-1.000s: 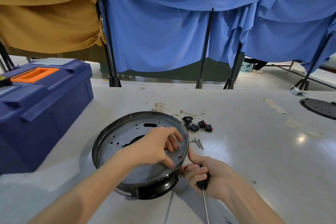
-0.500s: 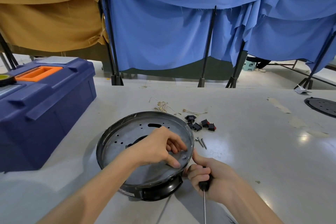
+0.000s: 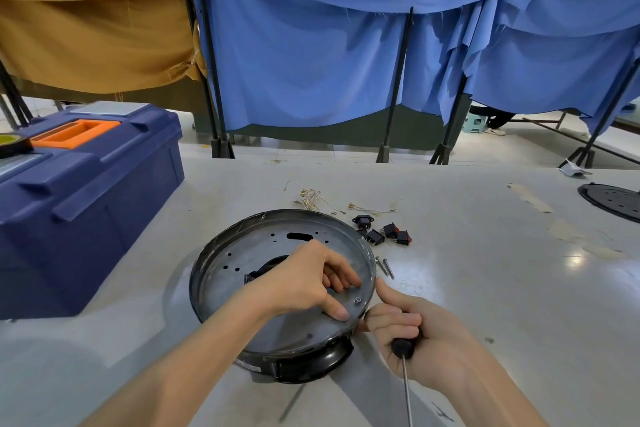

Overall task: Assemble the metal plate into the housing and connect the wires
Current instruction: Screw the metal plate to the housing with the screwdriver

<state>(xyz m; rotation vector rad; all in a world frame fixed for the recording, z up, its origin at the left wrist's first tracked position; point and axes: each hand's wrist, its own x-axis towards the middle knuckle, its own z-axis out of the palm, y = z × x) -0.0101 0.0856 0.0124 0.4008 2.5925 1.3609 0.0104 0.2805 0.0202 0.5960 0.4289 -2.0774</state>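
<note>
A round black housing (image 3: 304, 362) stands on the white table with a grey perforated metal plate (image 3: 242, 260) lying inside it. My left hand (image 3: 304, 282) rests on the plate near its right rim, fingers curled and thumb pressed down beside a small screw (image 3: 357, 300). My right hand (image 3: 412, 333) sits against the housing's right rim and grips a screwdriver (image 3: 403, 354) by its black handle, shaft pointing back toward me. Thin wires with gold terminals (image 3: 313, 199) lie beyond the housing.
Black switches with red tops and a socket (image 3: 382, 234) lie right of the housing, with two loose screws (image 3: 384, 267) nearer. A big blue toolbox (image 3: 83, 191) fills the left. Another black round part (image 3: 611, 199) sits at the far right edge. Blue and tan cloths hang behind.
My left hand's fingers have shifted slightly on the plate near the right rim. My right hand stays beside the housing with the screwdriver. The view has drifted a little.
</note>
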